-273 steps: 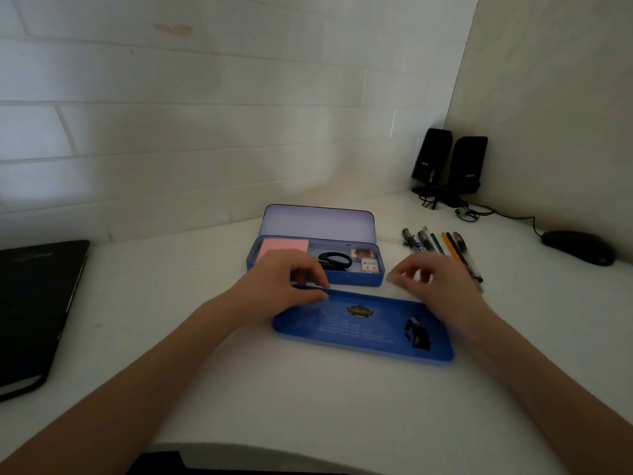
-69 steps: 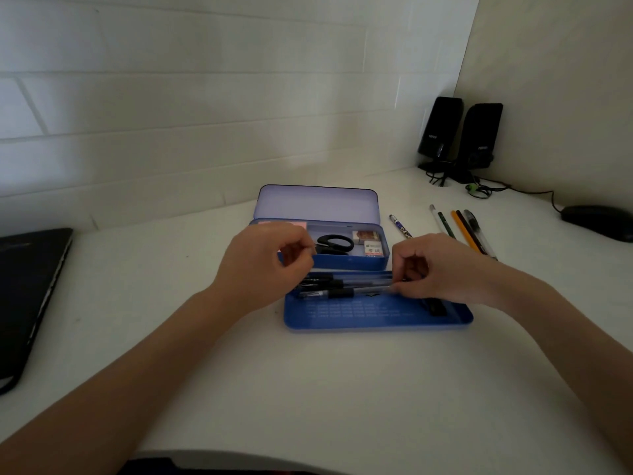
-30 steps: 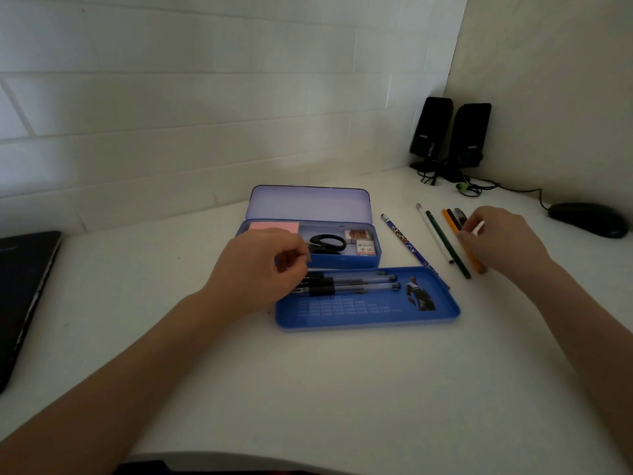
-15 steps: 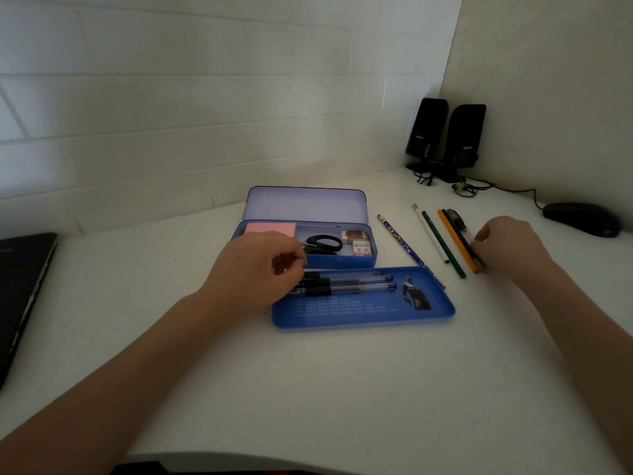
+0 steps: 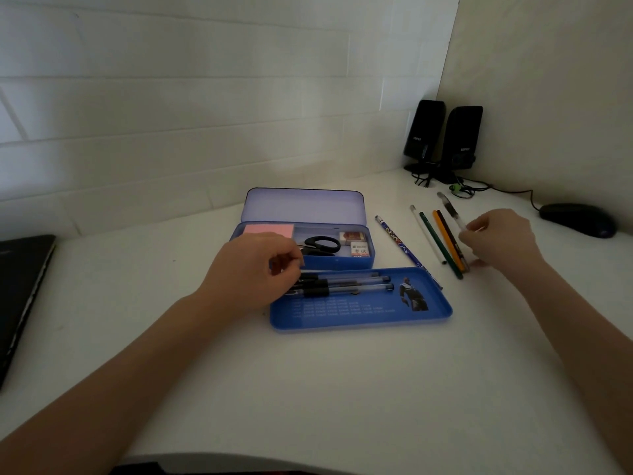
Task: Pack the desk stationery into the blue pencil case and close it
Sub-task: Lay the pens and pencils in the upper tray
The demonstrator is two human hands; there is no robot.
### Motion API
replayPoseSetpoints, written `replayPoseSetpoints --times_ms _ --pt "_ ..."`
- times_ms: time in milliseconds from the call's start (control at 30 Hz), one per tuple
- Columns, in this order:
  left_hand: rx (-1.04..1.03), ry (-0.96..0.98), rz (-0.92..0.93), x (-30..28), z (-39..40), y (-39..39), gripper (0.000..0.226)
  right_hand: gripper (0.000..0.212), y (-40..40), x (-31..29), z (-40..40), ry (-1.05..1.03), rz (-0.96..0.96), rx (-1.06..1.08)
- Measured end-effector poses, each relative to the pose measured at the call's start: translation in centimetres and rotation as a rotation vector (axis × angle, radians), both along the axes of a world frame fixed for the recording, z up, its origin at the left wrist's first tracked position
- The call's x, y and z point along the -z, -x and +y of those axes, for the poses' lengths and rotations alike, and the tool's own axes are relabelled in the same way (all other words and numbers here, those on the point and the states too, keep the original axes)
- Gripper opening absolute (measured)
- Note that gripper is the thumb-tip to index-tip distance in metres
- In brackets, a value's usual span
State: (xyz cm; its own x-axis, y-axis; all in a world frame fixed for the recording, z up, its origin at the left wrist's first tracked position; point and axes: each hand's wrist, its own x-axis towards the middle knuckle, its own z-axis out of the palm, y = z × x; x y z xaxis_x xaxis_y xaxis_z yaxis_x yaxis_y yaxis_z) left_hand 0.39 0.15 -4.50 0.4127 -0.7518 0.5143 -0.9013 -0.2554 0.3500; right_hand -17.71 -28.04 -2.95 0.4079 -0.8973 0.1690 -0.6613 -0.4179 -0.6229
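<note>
The blue pencil case (image 5: 337, 262) stands open with its lid (image 5: 304, 205) upright. Inside lie a pink note pad (image 5: 269, 230), black scissors (image 5: 320, 245) and two erasers (image 5: 354, 243). In front of it lies the blue inner tray (image 5: 359, 313) with three black pens (image 5: 346, 284) along its far side. My left hand (image 5: 255, 272) rests on the pens' left ends, fingers curled. My right hand (image 5: 501, 240) pinches a clear pen (image 5: 450, 210) lifted off the desk. Beside it lie a patterned blue pencil (image 5: 399, 246), a white pencil (image 5: 424, 231), a green pencil (image 5: 438, 243) and an orange pencil (image 5: 447, 240).
Two black speakers (image 5: 443, 140) with cables stand in the back right corner. A black mouse (image 5: 577, 219) lies at the far right. A dark laptop (image 5: 20, 293) sits at the left edge. White walls close the desk behind and to the right.
My right hand left the tray, reached right to the row of pencils and has picked the clear pen up off the desk. My left hand stayed on the pens in the tray.
</note>
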Motion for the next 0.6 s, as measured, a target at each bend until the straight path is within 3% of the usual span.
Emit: replayPoseSetpoints --times_ms 100,200,367,600 --pt "-0.008 0.019 0.000 0.0 -0.1 0.0 0.017 0.024 -0.4 -0.7 1.4 -0.054 -0.188 -0.130" --pt "-0.048 0.104 0.009 -0.1 -0.2 0.1 0.020 0.018 -0.9 -1.5 3.6 -0.085 -0.239 -0.345" --pt "-0.019 0.249 0.099 -0.8 -0.2 -0.1 0.033 0.021 -1.4 -1.9 6.9 0.003 -0.120 -0.774" --pt "0.024 0.244 0.171 -0.8 -0.4 0.3 0.010 0.023 -1.3 -1.7 8.5 -0.061 0.113 -1.034"
